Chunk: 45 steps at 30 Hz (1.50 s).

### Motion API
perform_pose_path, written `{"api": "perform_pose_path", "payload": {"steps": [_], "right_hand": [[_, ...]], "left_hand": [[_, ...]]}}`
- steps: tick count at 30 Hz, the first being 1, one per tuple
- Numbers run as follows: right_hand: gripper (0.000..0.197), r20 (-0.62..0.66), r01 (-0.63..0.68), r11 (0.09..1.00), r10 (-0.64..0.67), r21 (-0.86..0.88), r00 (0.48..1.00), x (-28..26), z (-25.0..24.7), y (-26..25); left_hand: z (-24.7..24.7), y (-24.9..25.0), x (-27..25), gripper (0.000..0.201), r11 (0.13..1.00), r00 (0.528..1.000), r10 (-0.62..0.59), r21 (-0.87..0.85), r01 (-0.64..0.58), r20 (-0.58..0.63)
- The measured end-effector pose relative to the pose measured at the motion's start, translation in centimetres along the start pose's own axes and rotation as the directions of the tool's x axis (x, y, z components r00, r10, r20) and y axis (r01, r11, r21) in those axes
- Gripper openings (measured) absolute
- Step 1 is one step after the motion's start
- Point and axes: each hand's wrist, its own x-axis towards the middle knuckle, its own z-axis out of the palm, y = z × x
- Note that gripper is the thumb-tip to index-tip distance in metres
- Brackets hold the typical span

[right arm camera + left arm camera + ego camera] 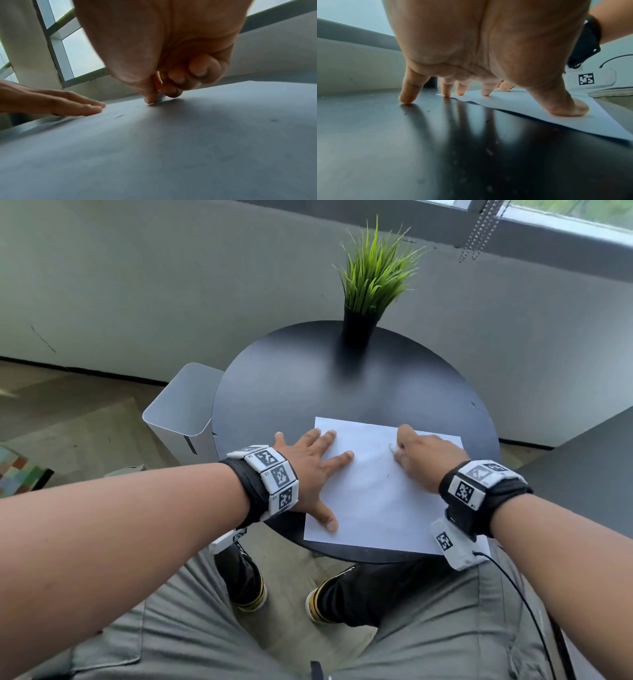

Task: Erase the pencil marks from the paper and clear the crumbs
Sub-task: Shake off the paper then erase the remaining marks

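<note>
Left hand point(310, 474) flat, pinning white paper sheet point(373, 508); right hand point(424, 455) pinches small white eraser point(394, 447). Faint marks, crumbs remain.

paper point(373, 494): smooth, matt white sheet | desk point(308, 392): dark, smooth top with a soft sheen, reflecting fingers in the left wrist view | bin point(178, 412): smooth, matt white, looks like metal or plastic | trousers point(191, 628): grey woven cloth

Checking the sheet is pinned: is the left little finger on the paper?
No. The left hand has its little finger on the bare table, left of the paper.
</note>
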Motion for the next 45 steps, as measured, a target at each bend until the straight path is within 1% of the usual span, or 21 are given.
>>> {"api": "perform_pose_path", "payload": {"steps": [5,7,9,11,14,16,18,20,21,23,25,27,29,30,33,35,37,39,40,43,45], "right_hand": [[0.015,-0.058,0.027,0.996,-0.032,-0.082,0.998,-1.0,-0.6,-1.6],[0.009,-0.077,0.164,0.98,-0.173,-0.116,0.982,-2.9,0.2,-3.8],[0.018,0.009,0.41,0.905,-0.412,-0.118,0.911,-5.9,1.4,-6.7],[0.02,0.112,0.531,0.837,-0.52,-0.128,0.847,-7.4,1.9,-7.6],[0.012,0.024,0.294,0.946,-0.293,-0.135,0.956,-4.5,0.5,-4.8],[0.015,-0.043,0.157,0.979,-0.164,-0.128,0.986,-3.8,-0.1,-3.5],[0.011,0.017,0.316,0.938,-0.317,-0.144,0.948,-5.3,0.3,-5.1],[0.017,0.132,0.504,0.855,-0.49,-0.121,0.862,-7.2,1.1,-6.5],[0.016,0.145,0.491,0.863,-0.474,-0.122,0.869,-7.0,0.9,-6.1],[0.012,0.034,0.278,0.949,-0.276,-0.152,0.961,-4.6,-0.1,-3.6],[0.017,-0.04,0.122,0.979,-0.13,-0.163,0.991,-3.3,-0.3,-2.2],[0.014,-0.012,0.267,0.951,-0.272,-0.157,0.962,-4.7,0.4,-4.0],[0.023,0.095,0.499,0.857,-0.491,-0.127,0.866,-7.0,1.6,-6.3],[0.022,0.115,0.504,0.856,-0.493,-0.116,0.862,-7.2,1.5,-6.2],[0.013,0.002,0.195,0.971,-0.197,-0.136,0.98,-3.5,-0.1,-2.4],[0.013,-0.049,0.082,0.988,-0.089,-0.132,0.995,-2.7,-0.5,-1.5],[0.011,-0.02,0.275,0.953,-0.28,-0.13,0.96,-4.4,0.0,-4.0],[0.014,0.117,0.511,0.852,-0.499,-0.115,0.858,-7.3,0.9,-6.7],[0.015,0.153,0.514,0.85,-0.496,-0.117,0.855,-7.6,0.6,-6.6],[0.011,0.023,0.216,0.963,-0.215,-0.163,0.976,-4.4,-0.5,-2.2],[0.013,-0.041,0.111,0.982,-0.119,-0.151,0.992,-3.9,-0.6,-1.0]], "left_hand": [[-0.9,0.5,0.0,0.132,0.999,0.998,0.037,0.024,-0.036,-0.055],[-1.0,0.5,0.1,0.135,1.0,0.999,0.03,-0.002,-0.03,-0.02],[-0.9,0.5,0.0,0.138,1.0,1.0,0.027,-0.005,-0.027,0.007],[-0.4,0.6,-0.1,0.14,0.999,0.999,0.032,0.004,-0.032,-0.008],[0.2,0.7,-0.1,0.142,0.999,0.998,0.041,-0.001,-0.041,-0.053],[0.2,0.6,0.1,0.144,0.999,0.998,0.042,0.009,-0.042,-0.049],[0.0,0.3,0.1,0.145,0.999,0.999,0.042,0.036,-0.041,-0.023],[-0.3,0.0,0.1,0.142,0.999,0.999,0.043,0.034,-0.043,0.009],[-0.5,-0.1,0.1,0.139,0.999,0.999,0.046,0.026,-0.046,0.021],[-0.9,0.0,0.2,0.136,0.998,0.999,0.046,0.03,-0.047,0.03],[-1.4,0.2,0.4,0.135,0.998,0.999,0.03,0.059,-0.033,0.039],[-1.6,0.2,0.6,0.135,0.997,0.998,0.019,0.07,-0.022,0.052],[-1.6,0.1,0.6,0.135,0.997,0.998,0.017,0.077,-0.022,0.066],[-1.6,0.0,0.6,0.136,0.996,0.998,0.016,0.084,-0.021,0.069],[-1.5,0.1,0.6,0.136,0.996,0.999,0.012,0.092,-0.017,0.053],[-1.6,0.2,0.6,0.136,0.995,0.999,0.006,0.099,-0.011,0.054],[-1.6,0.2,0.7,0.137,0.995,0.999,0.0,0.102,-0.006,0.054],[-1.5,0.2,0.7,0.138,0.994,0.998,-0.005,0.108,-0.001,0.058],[-1.5,0.2,0.7,0.137,0.994,0.998,-0.008,0.109,0.001,0.06],[-1.8,0.1,0.7,0.132,0.995,0.999,-0.011,0.099,0.006,0.052],[-2.0,0.1,0.9,0.128,0.995,0.998,-0.009,0.102,0.003,0.061]]}}
